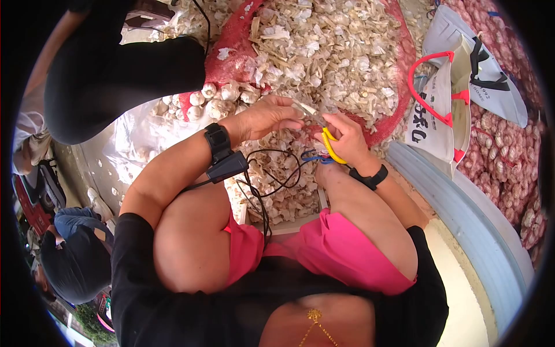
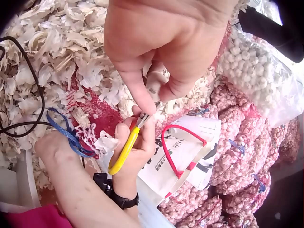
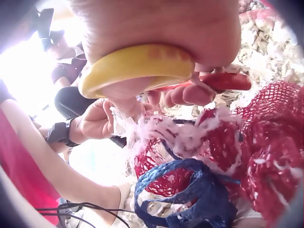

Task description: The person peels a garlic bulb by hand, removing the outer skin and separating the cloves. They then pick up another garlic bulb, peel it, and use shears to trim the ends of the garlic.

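My left hand pinches a garlic bulb between thumb and fingers, and the fingers hide much of it. A pale stem points from those fingertips toward the right hand. In my right hand are scissors with a yellow handle; a red handle shows in the right wrist view. The scissors' metal part is right at the left fingertips. Below both hands lies a heap of dry garlic skins and stems between the knees.
A red mesh sack full of trimmings spreads ahead. Whole garlic bulbs lie left of it. On the right stand a white bag with red handles and stacked sacks of garlic. Black cables hang from the left wrist; blue twine lies below the right hand.
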The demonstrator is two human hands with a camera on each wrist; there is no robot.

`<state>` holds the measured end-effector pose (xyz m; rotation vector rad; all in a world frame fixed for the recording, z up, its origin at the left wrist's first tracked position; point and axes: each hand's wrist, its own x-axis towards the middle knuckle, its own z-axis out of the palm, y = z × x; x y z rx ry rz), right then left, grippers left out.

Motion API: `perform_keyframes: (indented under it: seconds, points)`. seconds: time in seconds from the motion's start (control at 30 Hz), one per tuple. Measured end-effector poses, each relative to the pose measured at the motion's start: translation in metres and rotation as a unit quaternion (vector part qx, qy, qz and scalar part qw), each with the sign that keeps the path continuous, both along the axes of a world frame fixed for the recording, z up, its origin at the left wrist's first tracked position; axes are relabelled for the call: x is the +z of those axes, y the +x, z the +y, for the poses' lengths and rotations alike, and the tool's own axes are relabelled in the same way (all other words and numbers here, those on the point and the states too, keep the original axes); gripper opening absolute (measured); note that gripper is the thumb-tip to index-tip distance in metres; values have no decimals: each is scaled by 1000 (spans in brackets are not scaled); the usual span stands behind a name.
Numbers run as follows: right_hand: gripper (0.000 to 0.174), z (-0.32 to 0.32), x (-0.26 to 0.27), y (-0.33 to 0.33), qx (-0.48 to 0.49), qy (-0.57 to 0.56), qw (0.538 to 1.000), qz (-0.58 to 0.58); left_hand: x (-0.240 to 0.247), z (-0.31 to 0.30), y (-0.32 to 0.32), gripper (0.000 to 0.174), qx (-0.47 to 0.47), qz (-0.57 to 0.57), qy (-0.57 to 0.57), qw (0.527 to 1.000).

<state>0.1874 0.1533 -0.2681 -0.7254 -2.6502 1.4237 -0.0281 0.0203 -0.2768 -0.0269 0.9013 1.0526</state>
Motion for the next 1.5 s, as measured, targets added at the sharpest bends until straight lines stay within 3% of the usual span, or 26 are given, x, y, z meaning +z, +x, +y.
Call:
perform_keyframes:
  seconds: [0.1,0.17,0.2,0.23,0.3,0.4,0.43,0.5,0.63,0.7,0.73,0.77,0.83,0.87,0.93,1.07,1.2,1.23,1.3,1.37,1.43,1.47,1.5]
  points:
    - [41,1,-3,3,-12,27,999,31,1,3,2,27,6,14,-27,1000]
    - [40,7,-4,2,-84,-7,996,-2,-5,1,3,31,1,20,-48,999]
    - [39,15,-12,2,-116,72,990,19,-2,0,1,29,-19,13,-45,999]
    - [35,23,-22,2,-173,82,981,-38,-2,-1,3,29,-22,12,-44,999]
    - [34,51,-51,5,-196,165,966,-43,-3,-1,5,28,-27,10,-103,994]
    - [35,81,-89,9,-204,248,943,-84,-8,-2,5,23,-50,23,-132,990]
    - [35,86,-96,11,-206,247,943,-84,-10,-3,5,23,-52,23,-133,989]
    - [38,92,-103,13,-159,264,931,-195,-11,-4,4,19,-104,36,-89,990]
    - [36,95,-115,20,-174,243,930,-214,-6,-3,4,19,-80,34,-91,992]
    - [31,99,-141,31,-313,91,945,-33,-9,-4,4,21,-79,65,-73,992]
    - [27,92,-97,18,-362,-232,903,-8,-10,-3,5,21,-79,63,-74,992]
    - [27,83,-65,10,-362,-231,903,-10,-10,-1,7,23,-68,94,-44,992]
    - [28,70,-23,-1,-353,-464,807,97,-10,7,11,25,-55,126,-13,990]
    - [28,64,-16,-4,-350,-465,807,96,-9,12,13,27,-38,138,13,990]
    - [29,52,-6,-13,-287,-590,745,121,3,18,16,36,-23,134,24,990]
    - [32,35,12,-38,-236,-609,757,25,10,21,21,51,-9,138,94,986]
    - [32,28,6,-47,-224,-587,777,-20,20,15,17,47,-68,219,140,963]
    - [33,25,9,-50,-215,-558,802,-2,18,15,18,47,-68,218,141,963]
    - [34,21,11,-50,-204,-528,824,13,11,12,21,39,-56,215,93,971]
    - [35,20,13,-48,-188,-433,881,-24,6,11,21,36,-3,171,63,983]
    - [41,23,11,-37,-177,-395,900,-44,-1,11,15,33,49,127,34,990]
    - [45,25,6,-29,-132,-238,962,-18,-6,8,9,31,69,92,22,993]
    - [49,26,6,-25,-82,-75,994,9,-7,7,4,29,89,56,10,994]
